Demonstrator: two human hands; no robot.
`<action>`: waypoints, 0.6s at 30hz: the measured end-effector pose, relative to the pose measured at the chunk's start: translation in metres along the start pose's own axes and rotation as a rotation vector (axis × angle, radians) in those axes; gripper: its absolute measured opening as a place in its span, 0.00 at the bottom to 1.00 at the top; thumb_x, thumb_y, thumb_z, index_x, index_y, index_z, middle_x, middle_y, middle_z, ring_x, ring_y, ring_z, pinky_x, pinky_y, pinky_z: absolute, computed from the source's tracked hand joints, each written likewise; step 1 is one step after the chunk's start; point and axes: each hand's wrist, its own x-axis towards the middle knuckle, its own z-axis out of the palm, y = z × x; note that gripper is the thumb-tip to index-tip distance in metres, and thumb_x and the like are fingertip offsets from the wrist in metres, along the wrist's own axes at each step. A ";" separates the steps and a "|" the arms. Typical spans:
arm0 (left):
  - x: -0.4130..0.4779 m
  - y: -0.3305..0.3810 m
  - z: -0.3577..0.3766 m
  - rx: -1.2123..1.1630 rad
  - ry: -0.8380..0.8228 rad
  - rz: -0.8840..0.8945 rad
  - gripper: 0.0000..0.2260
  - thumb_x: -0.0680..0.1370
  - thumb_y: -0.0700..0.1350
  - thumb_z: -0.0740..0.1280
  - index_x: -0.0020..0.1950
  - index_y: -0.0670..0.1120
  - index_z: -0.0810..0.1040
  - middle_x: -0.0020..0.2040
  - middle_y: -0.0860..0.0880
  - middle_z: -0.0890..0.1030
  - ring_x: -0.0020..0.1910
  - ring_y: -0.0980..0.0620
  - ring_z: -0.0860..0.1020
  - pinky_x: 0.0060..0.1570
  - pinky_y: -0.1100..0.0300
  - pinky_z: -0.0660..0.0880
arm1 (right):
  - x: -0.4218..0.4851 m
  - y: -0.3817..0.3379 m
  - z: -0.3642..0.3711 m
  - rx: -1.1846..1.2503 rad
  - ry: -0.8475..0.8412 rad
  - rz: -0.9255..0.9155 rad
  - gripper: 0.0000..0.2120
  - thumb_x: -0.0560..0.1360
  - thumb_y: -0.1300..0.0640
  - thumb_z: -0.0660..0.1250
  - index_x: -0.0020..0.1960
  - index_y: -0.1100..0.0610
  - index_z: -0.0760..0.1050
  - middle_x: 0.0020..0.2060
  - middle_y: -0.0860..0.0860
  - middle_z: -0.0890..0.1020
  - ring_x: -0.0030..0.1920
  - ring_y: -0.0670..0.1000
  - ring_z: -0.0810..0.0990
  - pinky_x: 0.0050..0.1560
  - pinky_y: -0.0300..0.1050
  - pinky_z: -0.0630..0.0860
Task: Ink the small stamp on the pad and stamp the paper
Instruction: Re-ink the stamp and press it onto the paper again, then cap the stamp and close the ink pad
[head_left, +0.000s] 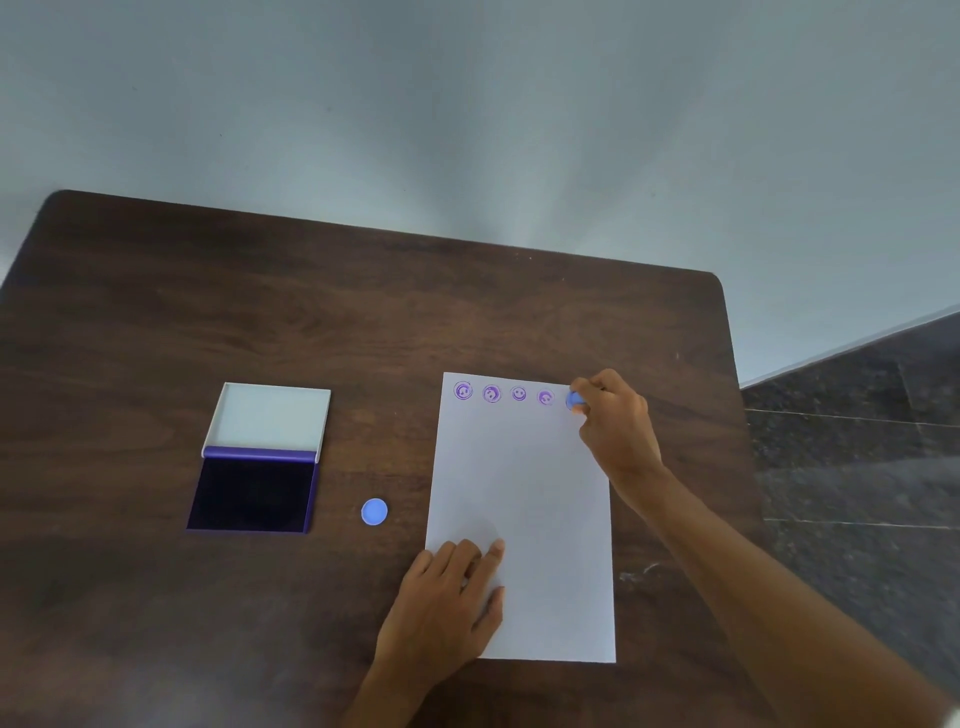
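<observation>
A white sheet of paper lies on the dark wooden table. Along its top edge runs a row of several purple smiley prints. My right hand grips the small blue stamp at the paper's top right corner, at the right end of that row, down at the sheet. My left hand lies flat on the paper's lower left part, fingers spread. The ink pad sits to the left, its white lid folded back, dark purple pad exposed.
A round blue cap lies on the table between the ink pad and the paper. The table's right edge is just beyond my right hand, with a dark stone floor past it. A pale wall stands behind the table.
</observation>
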 end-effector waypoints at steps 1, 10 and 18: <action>0.000 0.000 0.000 0.001 0.001 -0.001 0.20 0.77 0.55 0.63 0.66 0.48 0.76 0.46 0.52 0.78 0.42 0.54 0.76 0.40 0.58 0.78 | 0.000 0.000 0.000 0.005 -0.001 0.015 0.14 0.65 0.77 0.67 0.46 0.64 0.79 0.40 0.56 0.77 0.35 0.57 0.77 0.33 0.46 0.76; 0.001 0.001 -0.008 -0.022 -0.012 -0.017 0.20 0.79 0.54 0.62 0.68 0.48 0.75 0.47 0.52 0.78 0.44 0.53 0.76 0.41 0.57 0.78 | 0.006 0.017 -0.032 0.412 0.292 0.401 0.07 0.69 0.62 0.68 0.43 0.54 0.84 0.39 0.47 0.85 0.41 0.45 0.81 0.46 0.36 0.73; -0.001 0.004 -0.033 -0.096 -0.168 -0.083 0.25 0.81 0.61 0.50 0.78 0.56 0.57 0.68 0.52 0.72 0.62 0.54 0.73 0.62 0.61 0.71 | -0.056 0.040 -0.092 1.494 0.512 0.885 0.07 0.76 0.67 0.66 0.41 0.60 0.79 0.49 0.51 0.82 0.47 0.41 0.80 0.53 0.36 0.76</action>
